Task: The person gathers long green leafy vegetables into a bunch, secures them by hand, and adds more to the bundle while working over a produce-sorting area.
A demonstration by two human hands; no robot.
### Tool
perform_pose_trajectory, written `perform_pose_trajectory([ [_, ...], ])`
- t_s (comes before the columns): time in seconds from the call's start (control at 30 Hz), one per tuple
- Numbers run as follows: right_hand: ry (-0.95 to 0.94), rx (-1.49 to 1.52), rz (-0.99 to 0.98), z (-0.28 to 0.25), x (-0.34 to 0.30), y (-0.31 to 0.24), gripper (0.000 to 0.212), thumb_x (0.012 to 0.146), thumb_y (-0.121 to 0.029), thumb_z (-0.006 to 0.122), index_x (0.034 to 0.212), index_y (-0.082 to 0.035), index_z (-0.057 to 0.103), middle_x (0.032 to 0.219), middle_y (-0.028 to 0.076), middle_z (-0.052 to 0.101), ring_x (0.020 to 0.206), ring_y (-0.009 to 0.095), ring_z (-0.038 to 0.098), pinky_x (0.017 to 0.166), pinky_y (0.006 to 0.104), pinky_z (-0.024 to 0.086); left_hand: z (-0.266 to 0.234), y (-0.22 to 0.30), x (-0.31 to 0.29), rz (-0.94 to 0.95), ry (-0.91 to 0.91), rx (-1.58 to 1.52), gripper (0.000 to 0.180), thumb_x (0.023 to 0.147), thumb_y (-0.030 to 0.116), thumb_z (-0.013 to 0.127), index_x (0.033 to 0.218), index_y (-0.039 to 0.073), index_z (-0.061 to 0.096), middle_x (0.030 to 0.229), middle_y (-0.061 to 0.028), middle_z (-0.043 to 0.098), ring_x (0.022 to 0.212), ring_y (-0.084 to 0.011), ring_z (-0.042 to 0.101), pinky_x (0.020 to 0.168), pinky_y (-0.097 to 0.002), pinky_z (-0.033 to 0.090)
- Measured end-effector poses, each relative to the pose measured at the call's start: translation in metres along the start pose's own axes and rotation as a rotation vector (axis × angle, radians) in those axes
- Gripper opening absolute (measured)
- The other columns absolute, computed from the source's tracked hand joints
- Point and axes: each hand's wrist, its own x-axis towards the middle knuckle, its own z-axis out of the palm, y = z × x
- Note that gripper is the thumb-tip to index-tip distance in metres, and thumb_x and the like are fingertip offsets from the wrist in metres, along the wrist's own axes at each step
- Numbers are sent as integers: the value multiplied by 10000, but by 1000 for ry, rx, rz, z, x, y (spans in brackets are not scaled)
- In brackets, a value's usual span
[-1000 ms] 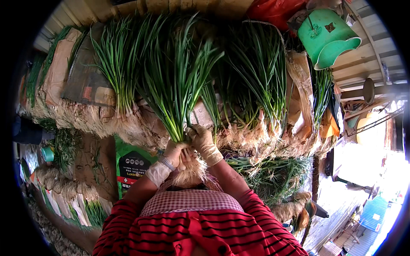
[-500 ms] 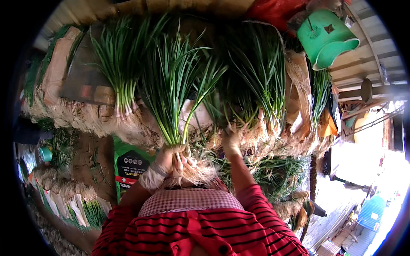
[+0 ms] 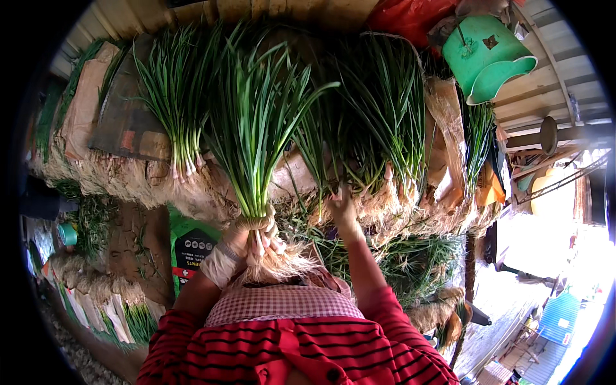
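Note:
My left hand (image 3: 252,226) is closed around the lower stalks of a bunch of green garlic (image 3: 255,144). Its leaves point away from me, and its pale bulbs and stringy roots hang below my fist toward my apron. To the right, my right hand (image 3: 340,206) is at the root end of a pile of green garlic (image 3: 385,115), its fingers bent in around a thin stalk's base; the fingertips are partly lost among stems and roots. A separate bunch of green garlic (image 3: 186,115) lies to the left, its bulbs toward me.
A green plastic scoop-shaped bucket (image 3: 484,54) is at the upper right. Brown paper (image 3: 446,135) lies beside the pile. Loose green leaves (image 3: 417,263) lie below my right arm, and a green printed bag (image 3: 189,247) is by my left forearm. More rooted bundles (image 3: 131,301) stand lower left.
A stalk that leaned out to the right of my held bunch now sits closer in with the rest. My right hand has shifted slightly left at the pile's root end.

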Motion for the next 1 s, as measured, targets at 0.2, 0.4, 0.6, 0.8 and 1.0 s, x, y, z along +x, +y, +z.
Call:
perform_pose_trajectory([
  [0.2,-495,492,287,-37,43,-20,361,756,-169,612,1087,-36,552,884,113,625,747,186,591,650,286,481,-38,-2,7,-90,161,82,349,695,136,666,990,20,521,653,-53,518,594,-155,515,557,-292,451],
  [0.4,-472,18,199,-20,51,-18,321,752,-235,624,995,-26,608,782,94,610,724,165,562,658,318,449,-34,-8,16,-113,153,55,382,741,136,630,1085,6,529,741,-59,563,663,-181,566,626,-313,480],
  [0.6,-521,359,-183,-54,-22,-114,256,788,-166,631,1015,-50,612,879,107,652,718,133,604,663,263,487,-33,-1,20,-260,108,126,272,749,155,632,959,11,536,601,-163,578,612,-348,627,449,-396,518],
  [0.8,-352,1239,628,-36,-31,-108,91,825,-186,595,797,-101,587,628,-7,550,520,78,471,499,183,394,-53,-16,28,-125,108,9,231,713,97,645,915,40,547,889,-139,607,898,-293,590,692,-395,512],
  [1.0,-259,1260,437,-47,-16,-69,243,861,-314,516,721,-118,545,623,-4,539,514,93,443,513,234,361,-38,-10,23,-166,123,-45,327,701,115,660,996,40,540,955,-98,576,915,-274,555,783,-446,467],
])
